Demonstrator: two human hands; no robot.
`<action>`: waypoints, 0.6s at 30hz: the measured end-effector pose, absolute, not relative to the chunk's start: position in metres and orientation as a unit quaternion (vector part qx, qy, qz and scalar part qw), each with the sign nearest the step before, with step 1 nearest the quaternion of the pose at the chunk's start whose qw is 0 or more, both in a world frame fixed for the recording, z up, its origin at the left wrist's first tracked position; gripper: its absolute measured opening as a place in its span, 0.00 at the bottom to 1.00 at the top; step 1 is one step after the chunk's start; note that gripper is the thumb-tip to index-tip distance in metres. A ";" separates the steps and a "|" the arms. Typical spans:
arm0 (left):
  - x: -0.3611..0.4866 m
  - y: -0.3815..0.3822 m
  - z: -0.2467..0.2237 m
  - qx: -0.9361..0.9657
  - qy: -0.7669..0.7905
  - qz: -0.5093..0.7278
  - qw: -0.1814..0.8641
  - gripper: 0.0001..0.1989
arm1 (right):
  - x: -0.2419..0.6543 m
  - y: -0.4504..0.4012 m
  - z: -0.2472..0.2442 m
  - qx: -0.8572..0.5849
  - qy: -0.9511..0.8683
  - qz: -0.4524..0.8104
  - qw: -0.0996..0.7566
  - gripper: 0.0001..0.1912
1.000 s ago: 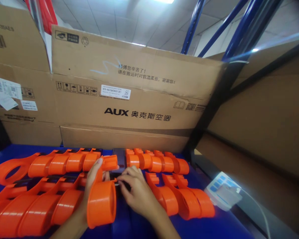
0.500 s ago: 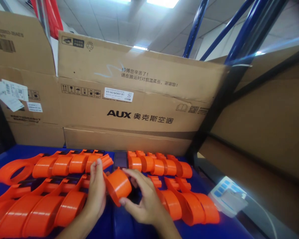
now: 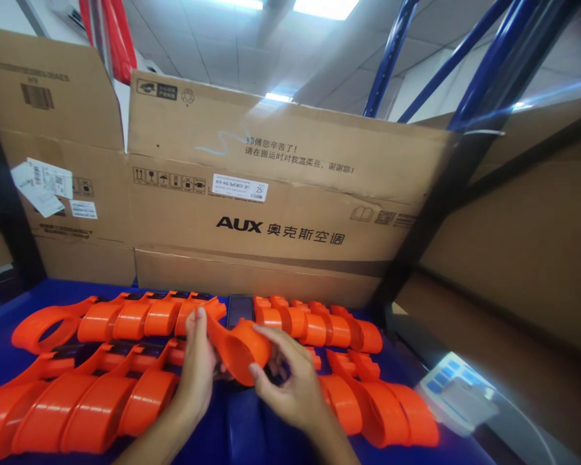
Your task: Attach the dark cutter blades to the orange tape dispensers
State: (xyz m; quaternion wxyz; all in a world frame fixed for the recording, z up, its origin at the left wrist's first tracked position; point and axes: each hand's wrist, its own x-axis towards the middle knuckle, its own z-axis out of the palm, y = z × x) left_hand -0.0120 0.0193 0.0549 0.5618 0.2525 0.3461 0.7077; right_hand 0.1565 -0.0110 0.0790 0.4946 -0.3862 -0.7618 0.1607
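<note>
An orange plastic ring piece point(image 3: 244, 355) with a ribbed arm is held up between both hands, its round opening turned partly toward me. My left hand point(image 3: 199, 361) grips the arm side, thumb upright along it. My right hand point(image 3: 288, 378) pinches the ring's right rim between thumb and fingers. To the left, similar orange pieces stand in two rows, including a near one point(image 3: 148, 400) beside my left wrist. On the right are two more rows, with one piece point(image 3: 385, 413) past my right hand.
A blue surface point(image 3: 252, 426) lies under everything. Behind stands a cardboard sheet point(image 3: 271, 258) printed AUX. A white device with blue panels point(image 3: 458, 391) and a cable sits at right, near a dark rack post point(image 3: 416, 213).
The held orange piece has turned, so more of its opening shows. Both hands keep their grip. The whole view has shifted slightly, with the scene now further right.
</note>
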 end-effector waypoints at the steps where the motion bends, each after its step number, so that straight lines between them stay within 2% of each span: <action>1: -0.011 0.019 0.056 0.268 0.342 0.698 0.569 0.29 | 0.156 -0.008 0.077 -0.398 -0.741 0.168 0.514 0.23; 3: -0.008 0.018 0.057 0.305 0.346 0.680 0.570 0.29 | 0.157 -0.002 0.075 -0.410 -0.691 0.192 0.563 0.21; 7: -0.002 0.012 0.054 0.422 0.356 0.610 0.569 0.21 | 0.157 0.011 0.080 -0.413 -0.575 0.243 0.663 0.23; 10: 0.001 0.001 0.055 0.523 0.317 0.552 0.567 0.21 | 0.155 0.024 0.090 -0.431 -0.539 0.257 0.676 0.25; 13: -0.001 -0.009 0.058 0.583 0.272 0.505 0.576 0.21 | 0.146 0.041 0.101 -0.483 -0.588 0.216 0.612 0.24; 16: -0.005 -0.015 0.059 0.629 0.242 0.461 0.577 0.20 | 0.129 0.061 0.106 -0.570 -0.672 0.136 0.452 0.19; 18: -0.008 -0.016 0.058 0.654 0.227 0.443 0.569 0.20 | 0.115 0.073 0.107 -0.581 -0.690 0.132 0.411 0.15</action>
